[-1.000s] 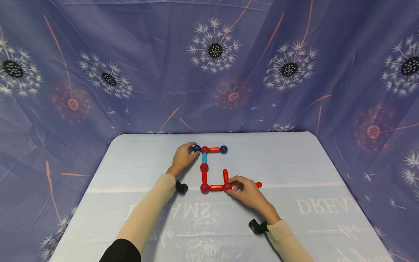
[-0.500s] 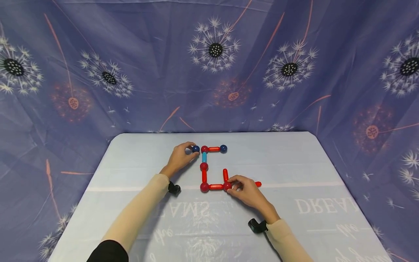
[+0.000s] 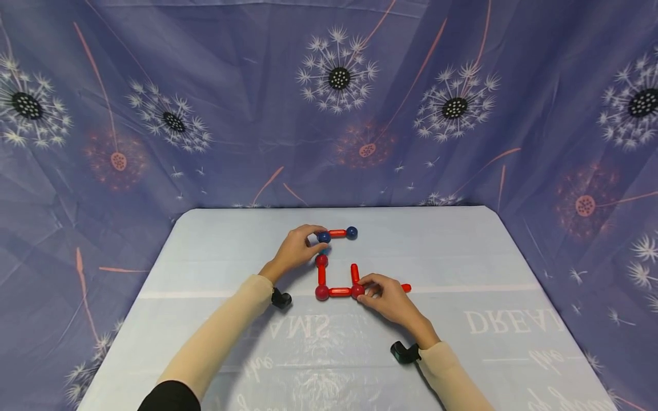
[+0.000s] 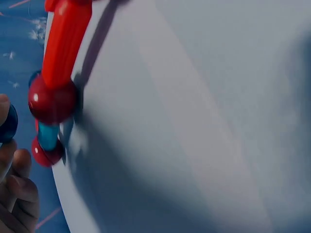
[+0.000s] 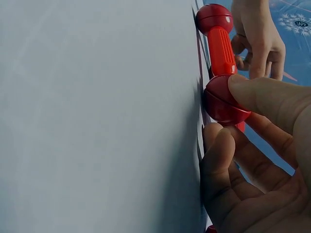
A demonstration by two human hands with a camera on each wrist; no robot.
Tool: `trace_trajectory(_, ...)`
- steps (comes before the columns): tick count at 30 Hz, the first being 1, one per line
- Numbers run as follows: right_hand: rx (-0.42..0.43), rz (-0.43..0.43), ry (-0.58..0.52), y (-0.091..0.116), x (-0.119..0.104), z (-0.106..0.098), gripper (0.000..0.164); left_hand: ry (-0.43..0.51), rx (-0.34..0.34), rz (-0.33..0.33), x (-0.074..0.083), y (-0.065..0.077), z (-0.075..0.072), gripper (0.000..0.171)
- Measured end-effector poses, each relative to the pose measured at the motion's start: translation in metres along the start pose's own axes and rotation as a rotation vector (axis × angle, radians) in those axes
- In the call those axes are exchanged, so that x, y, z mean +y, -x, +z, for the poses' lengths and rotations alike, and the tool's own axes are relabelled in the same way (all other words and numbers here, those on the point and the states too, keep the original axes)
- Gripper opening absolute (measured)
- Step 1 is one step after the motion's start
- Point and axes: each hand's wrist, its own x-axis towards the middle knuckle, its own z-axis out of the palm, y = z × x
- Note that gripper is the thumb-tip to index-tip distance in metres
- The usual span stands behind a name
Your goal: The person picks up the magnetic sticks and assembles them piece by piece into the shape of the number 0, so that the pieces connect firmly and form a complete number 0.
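My left hand pinches a dark blue ball between thumb and fingers. In the head view this ball overlaps the back-left corner of a figure of magnetic sticks and balls, hiding the red ball there. The left wrist view shows that corner red ball on a teal stick, apart from the held blue ball. With thumb and fingers, my right hand holds the red ball at the figure's front right. From it a red stick points backward and another red stick runs left.
A red stick at the back ends in another blue ball. Red balls mark the front-left corner and the left side. Behind my right hand, the end of a loose red stick shows on the white tabletop.
My left hand drew slightly left with the blue ball, then came right, bringing it over the back-left corner of the figure. The right hand stays on its red ball.
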Motion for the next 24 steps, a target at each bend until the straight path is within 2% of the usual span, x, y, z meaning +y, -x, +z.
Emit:
trace_trajectory(8, -0.008, 0.002, 0.005, 0.0, 0.001, -0.001, 0.027, -0.035, -0.079, 0.051, 0.018, -0.002, 0.012, 0.043)
trace_trajectory(17, -0.003, -0.018, -0.003, -0.001, 0.001, -0.001, 0.026, -0.072, -0.173, 0.052, 0.029, -0.006, 0.025, 0.045)
trace_trajectory(24, 0.003, -0.023, -0.004, -0.002, 0.002, 0.001, 0.026, -0.114, -0.251, 0.08, 0.038, -0.008, 0.031, 0.042)
